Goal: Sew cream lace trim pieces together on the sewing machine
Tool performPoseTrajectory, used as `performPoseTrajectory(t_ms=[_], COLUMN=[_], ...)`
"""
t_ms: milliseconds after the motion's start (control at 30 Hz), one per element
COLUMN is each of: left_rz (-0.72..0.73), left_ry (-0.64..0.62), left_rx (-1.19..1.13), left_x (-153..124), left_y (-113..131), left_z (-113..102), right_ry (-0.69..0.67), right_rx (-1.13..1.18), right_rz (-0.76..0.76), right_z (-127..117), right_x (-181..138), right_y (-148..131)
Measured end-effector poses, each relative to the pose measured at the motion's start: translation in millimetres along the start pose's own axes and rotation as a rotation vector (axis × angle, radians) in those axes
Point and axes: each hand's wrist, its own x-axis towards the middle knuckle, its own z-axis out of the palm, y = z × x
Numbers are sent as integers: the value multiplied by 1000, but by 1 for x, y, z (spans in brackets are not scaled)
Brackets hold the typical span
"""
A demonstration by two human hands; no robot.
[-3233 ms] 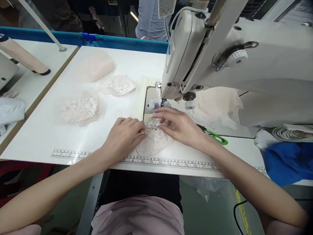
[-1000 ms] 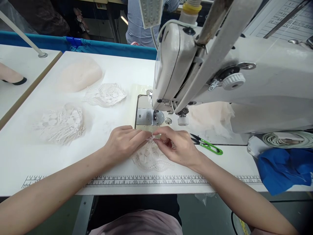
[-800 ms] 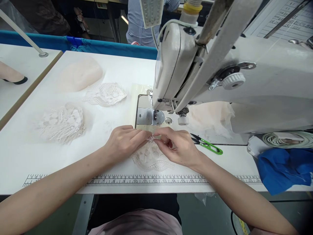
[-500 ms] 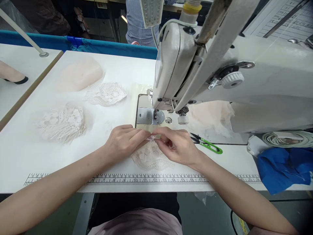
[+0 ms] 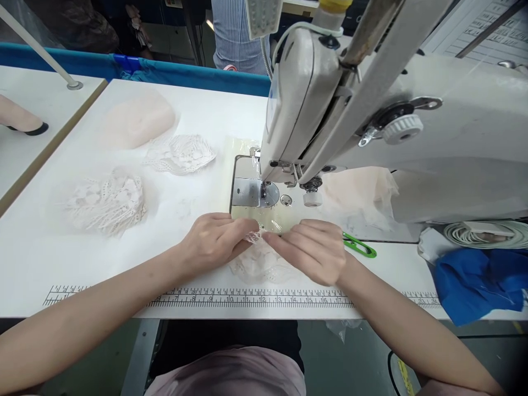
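My left hand point(image 5: 216, 237) is closed in a pinch on the upper edge of a pale lace piece point(image 5: 259, 264), just in front of the sewing machine's needle plate point(image 5: 247, 192). The fingers of my right hand point(image 5: 311, 250) are curled over, and their tips meet the same lace edge, a short gap from the left fingertips. Below both hands the scalloped part of the lace lies on the white table. Beside my right hand, green thread snips point(image 5: 359, 245) show only their handle, the blades being hidden behind the hand.
The sewing machine head point(image 5: 292, 110) stands over the table. To the left lie two white lace pieces point(image 5: 109, 203) point(image 5: 181, 154) and a sheer beige piece point(image 5: 138, 121). Blue cloth point(image 5: 480, 283) and a coiled tape point(image 5: 490, 235) sit at right. A printed ruler point(image 5: 247, 298) runs along the front edge.
My right hand has moved slightly right and rolled over, its fingers now more curled and farther from the left. It now covers the snips' blades. The camera view has shifted slightly.
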Motion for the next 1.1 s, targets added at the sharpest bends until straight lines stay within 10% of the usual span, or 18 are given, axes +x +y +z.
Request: performPoseTrajectory(t_ms=[400, 733, 1100], left_rz=[-38, -455, 8], left_ry=[29, -287, -236], left_rx=[-2, 142, 475], left_x=[1, 8, 1], left_y=[7, 5, 18], left_z=[-2, 4, 4], right_ry=[-45, -404, -452], right_rx=[-72, 439, 229], right_rz=[-225, 836, 960], right_z=[-11, 14, 26], right_x=[9, 1, -3], right_y=[-1, 3, 15])
